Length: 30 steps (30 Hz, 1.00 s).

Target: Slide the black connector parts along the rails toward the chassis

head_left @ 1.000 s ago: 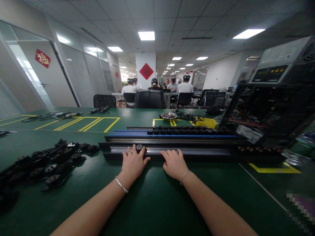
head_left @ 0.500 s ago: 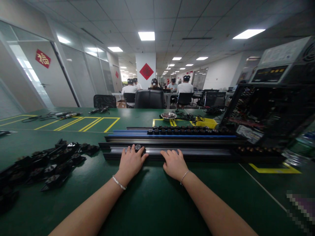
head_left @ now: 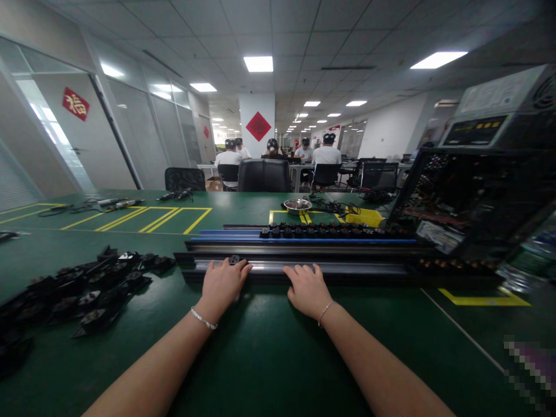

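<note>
A long black rail (head_left: 347,268) with a shiny metallic channel lies across the green table in front of me. My left hand (head_left: 223,282) bends over its left part, thumb and fingers around a small black socket module (head_left: 234,260) whose top shows past the fingers. Further right, my right hand (head_left: 307,288) presses on the near edge of the same rail, fingers over the top and thumb low at the front. The undersides of both hands are hidden. At the rail's right end sits a row of black modules with copper-coloured parts (head_left: 456,265).
Loose black modules (head_left: 93,298) are heaped at left. Behind the rail lie more rails (head_left: 226,234) and a row of black modules (head_left: 321,230). A metal bowl (head_left: 297,206), a yellow tray (head_left: 364,218) and an open computer case (head_left: 460,191) stand beyond. People (head_left: 326,155) sit far off.
My left hand has slid a little to the left, and the socket module has shifted left with it. The right hand and the rail have stayed in place.
</note>
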Available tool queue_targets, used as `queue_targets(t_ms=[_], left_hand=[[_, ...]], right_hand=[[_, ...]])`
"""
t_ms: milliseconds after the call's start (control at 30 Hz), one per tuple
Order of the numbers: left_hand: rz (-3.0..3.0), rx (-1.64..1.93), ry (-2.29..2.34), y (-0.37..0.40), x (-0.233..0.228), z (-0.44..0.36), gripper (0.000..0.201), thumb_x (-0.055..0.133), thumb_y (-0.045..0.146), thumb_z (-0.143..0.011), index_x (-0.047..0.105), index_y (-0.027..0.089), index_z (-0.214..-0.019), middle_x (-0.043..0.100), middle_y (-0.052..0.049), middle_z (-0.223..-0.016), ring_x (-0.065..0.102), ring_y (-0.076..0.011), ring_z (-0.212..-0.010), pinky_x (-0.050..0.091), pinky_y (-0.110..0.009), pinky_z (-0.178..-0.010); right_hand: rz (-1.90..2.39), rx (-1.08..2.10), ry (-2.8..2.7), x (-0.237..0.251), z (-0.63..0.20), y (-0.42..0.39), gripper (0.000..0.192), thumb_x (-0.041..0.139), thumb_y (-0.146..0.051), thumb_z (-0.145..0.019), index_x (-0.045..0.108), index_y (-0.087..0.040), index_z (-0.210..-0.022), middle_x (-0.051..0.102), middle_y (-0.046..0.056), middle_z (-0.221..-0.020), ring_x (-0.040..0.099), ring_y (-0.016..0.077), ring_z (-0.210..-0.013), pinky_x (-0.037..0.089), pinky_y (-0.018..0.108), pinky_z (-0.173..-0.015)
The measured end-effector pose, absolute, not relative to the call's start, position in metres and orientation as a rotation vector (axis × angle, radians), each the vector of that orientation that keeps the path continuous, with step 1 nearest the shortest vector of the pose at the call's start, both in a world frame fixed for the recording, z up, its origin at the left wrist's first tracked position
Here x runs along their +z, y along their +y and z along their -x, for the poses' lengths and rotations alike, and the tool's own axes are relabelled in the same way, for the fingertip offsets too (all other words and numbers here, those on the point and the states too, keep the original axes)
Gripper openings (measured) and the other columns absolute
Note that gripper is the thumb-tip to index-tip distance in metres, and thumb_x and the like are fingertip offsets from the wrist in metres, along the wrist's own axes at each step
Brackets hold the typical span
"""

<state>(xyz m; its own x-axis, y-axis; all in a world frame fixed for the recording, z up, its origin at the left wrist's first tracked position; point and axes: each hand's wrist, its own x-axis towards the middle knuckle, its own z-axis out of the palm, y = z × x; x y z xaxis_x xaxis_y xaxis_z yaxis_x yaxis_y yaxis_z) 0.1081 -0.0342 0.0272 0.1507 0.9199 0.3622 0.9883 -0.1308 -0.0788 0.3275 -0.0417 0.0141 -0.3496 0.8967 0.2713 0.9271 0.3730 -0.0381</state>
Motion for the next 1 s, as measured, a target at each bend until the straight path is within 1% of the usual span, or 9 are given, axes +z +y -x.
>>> queue_targets(t_ms=[233,400,667,1000], left_hand=[[2.112,-0.316,-1.869,-0.035,0.032,-0.107,0.046,0.025,0.049,-0.091,0.062,0.030,-0.111,0.069,-0.009,-0.099,0.059,-0.0246,-0.099,0.034,-0.047,-0.093],[2.128,-0.271,-1.900,-0.036,0.037,-0.102,0.045,0.024,0.045,-0.092,0.063,0.032,-0.110,0.070,-0.009,-0.094,0.059,-0.0254,-0.099,0.034,-0.049,-0.091],[2.101,-0.276,-1.931,-0.034,0.038,-0.096,0.048,0.022,0.046,-0.092,0.064,0.032,-0.108,0.070,-0.008,-0.092,0.061,-0.0240,-0.095,0.036,-0.045,-0.090],[2.080,-0.239,-1.946,-0.033,0.038,-0.092,0.047,0.023,0.046,-0.091,0.065,0.033,-0.108,0.071,-0.008,-0.090,0.062,-0.0235,-0.093,0.039,-0.039,-0.083]], right_hand=[[1.640,-0.173,-2.408,0.016,-0.328,-0.043,0.048,0.043,-0.024,-0.079,0.045,-0.026,-0.127,0.059,0.007,-0.109,0.048,0.0222,-0.101,0.018,0.046,-0.100],[1.653,-0.171,-2.414,0.016,-0.327,-0.042,0.048,0.043,-0.024,-0.079,0.045,-0.026,-0.127,0.059,0.008,-0.109,0.048,0.0225,-0.102,0.018,0.047,-0.100],[1.625,-0.193,-2.394,0.014,-0.328,-0.041,0.047,0.043,-0.024,-0.078,0.047,-0.025,-0.125,0.060,0.007,-0.106,0.049,0.0226,-0.099,0.020,0.047,-0.099],[1.641,-0.209,-2.408,0.014,-0.329,-0.041,0.047,0.044,-0.025,-0.080,0.045,-0.026,-0.126,0.060,0.007,-0.107,0.049,0.0220,-0.100,0.018,0.047,-0.100]])
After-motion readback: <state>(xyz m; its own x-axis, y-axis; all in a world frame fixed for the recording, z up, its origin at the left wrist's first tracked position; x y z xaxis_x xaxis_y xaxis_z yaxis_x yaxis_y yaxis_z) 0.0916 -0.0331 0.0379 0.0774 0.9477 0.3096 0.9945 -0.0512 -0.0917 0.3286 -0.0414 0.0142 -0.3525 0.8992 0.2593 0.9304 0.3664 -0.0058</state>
